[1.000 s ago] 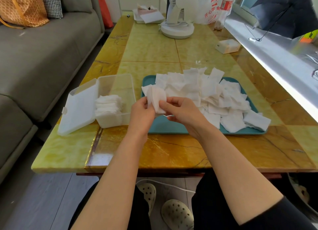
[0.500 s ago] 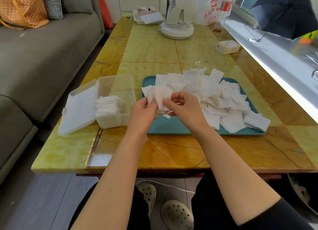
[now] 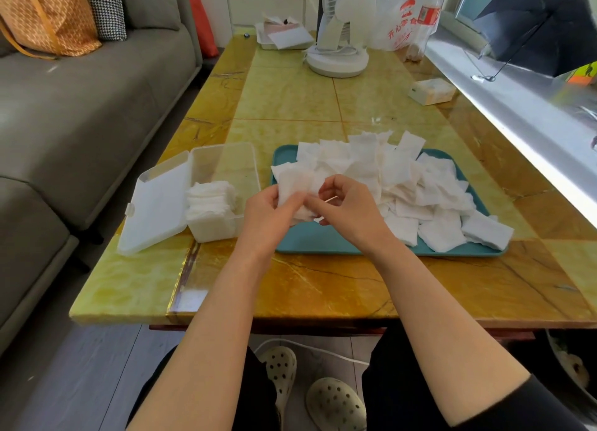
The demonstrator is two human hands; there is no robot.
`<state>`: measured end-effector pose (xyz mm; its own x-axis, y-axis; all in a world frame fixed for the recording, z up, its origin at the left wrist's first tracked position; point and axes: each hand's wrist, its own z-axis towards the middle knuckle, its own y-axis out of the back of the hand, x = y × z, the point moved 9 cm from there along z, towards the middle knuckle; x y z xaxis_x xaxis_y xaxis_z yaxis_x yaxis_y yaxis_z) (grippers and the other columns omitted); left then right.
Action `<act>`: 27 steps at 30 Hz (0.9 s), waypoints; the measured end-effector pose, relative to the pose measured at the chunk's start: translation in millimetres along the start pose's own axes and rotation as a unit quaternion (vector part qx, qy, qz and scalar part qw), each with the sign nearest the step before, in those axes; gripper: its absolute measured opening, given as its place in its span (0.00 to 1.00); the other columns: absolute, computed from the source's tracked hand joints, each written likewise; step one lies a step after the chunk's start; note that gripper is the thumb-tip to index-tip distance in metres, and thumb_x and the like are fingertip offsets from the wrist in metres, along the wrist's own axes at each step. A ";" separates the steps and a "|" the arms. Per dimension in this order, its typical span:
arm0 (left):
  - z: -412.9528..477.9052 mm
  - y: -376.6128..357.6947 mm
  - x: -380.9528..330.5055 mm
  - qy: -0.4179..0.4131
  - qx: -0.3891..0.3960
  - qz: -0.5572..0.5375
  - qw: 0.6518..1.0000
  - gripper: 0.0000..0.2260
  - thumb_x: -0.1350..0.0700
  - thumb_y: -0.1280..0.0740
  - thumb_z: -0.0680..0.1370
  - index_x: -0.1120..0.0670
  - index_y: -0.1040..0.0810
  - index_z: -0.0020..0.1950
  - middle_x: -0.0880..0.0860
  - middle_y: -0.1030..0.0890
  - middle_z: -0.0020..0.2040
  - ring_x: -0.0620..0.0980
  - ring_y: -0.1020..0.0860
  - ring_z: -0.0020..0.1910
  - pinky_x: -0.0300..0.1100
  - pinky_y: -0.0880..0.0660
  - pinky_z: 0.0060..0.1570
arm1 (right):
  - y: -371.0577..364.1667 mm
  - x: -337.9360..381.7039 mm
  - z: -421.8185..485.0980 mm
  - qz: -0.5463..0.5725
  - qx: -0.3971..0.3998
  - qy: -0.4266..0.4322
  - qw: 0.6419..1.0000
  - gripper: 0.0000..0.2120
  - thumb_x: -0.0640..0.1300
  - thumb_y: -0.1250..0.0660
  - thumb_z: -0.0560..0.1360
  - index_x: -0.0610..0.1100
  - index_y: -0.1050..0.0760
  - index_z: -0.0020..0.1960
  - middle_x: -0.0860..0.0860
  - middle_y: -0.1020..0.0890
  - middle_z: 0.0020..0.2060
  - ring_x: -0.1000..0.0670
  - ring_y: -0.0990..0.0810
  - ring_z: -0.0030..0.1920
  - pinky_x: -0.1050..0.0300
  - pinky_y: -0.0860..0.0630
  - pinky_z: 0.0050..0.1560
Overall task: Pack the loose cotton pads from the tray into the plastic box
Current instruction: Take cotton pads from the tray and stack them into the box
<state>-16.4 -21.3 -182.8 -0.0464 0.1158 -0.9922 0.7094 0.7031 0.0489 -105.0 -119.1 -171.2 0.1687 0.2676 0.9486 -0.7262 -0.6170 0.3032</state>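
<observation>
cotton pads (image 3: 291, 185) — one bunch pinched by left hand (image 3: 268, 217) and right hand (image 3: 350, 211)

A living room in a home.
A long grey sofa (image 3: 80, 107) with a houndstooth cushion (image 3: 106, 7) and an orange patterned bag (image 3: 45, 17) runs along the left of a low, yellow marble-patterned counter (image 3: 290, 98). On the counter stand a white desk fan (image 3: 337, 43), a printed plastic shopping bag (image 3: 403, 20) and a small tissue pack (image 3: 431, 91). A dark umbrella (image 3: 542, 27) lies on the bright windowsill (image 3: 517, 114) to the right. The seated person wears perforated house clogs (image 3: 336, 405) on a grey plank floor (image 3: 80, 382).
</observation>
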 end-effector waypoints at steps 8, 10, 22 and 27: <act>-3.1 17.5 -10.2 -0.062 0.024 0.033 0.997 0.07 0.58 0.37 0.80 0.47 0.23 0.54 0.48 0.18 0.50 0.44 0.20 0.51 0.41 0.23 0.52 | -18.1 25.5 -9.8 0.012 0.038 0.089 0.995 0.19 0.42 0.34 0.77 0.50 0.31 0.66 0.56 0.25 0.60 0.60 0.26 0.58 0.68 0.29 0.58; -4.3 24.7 -14.9 -0.087 0.022 0.042 0.995 0.09 0.61 0.36 0.79 0.47 0.22 0.52 0.47 0.18 0.48 0.41 0.21 0.47 0.36 0.23 0.47 | -27.4 26.7 -10.5 -0.020 0.038 0.100 0.994 0.18 0.46 0.33 0.76 0.49 0.29 0.65 0.55 0.23 0.59 0.60 0.25 0.56 0.68 0.28 0.55; -10.9 97.8 -35.0 -0.184 -0.111 0.036 0.976 0.06 0.61 0.32 0.76 0.51 0.22 0.50 0.44 0.20 0.43 0.38 0.24 0.39 0.31 0.27 0.39 | -84.9 65.1 13.9 -0.035 0.178 0.077 0.980 0.13 0.44 0.30 0.74 0.47 0.31 0.55 0.53 0.21 0.43 0.63 0.23 0.39 0.69 0.27 0.42; -9.1 115.3 -29.2 -0.169 -0.136 0.045 0.975 0.07 0.60 0.33 0.77 0.48 0.25 0.51 0.43 0.21 0.47 0.41 0.23 0.45 0.31 0.27 0.43 | -100.5 85.9 30.1 -0.090 0.235 0.089 0.964 0.04 0.43 0.29 0.73 0.47 0.25 0.43 0.61 0.25 0.28 0.64 0.29 0.28 0.72 0.34 0.30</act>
<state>60.3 62.7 -147.2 0.2742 -0.0207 -0.9615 0.4857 0.8659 0.1199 2.6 -56.5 -117.4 0.1169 0.4990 0.8587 -0.3074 -0.8040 0.5090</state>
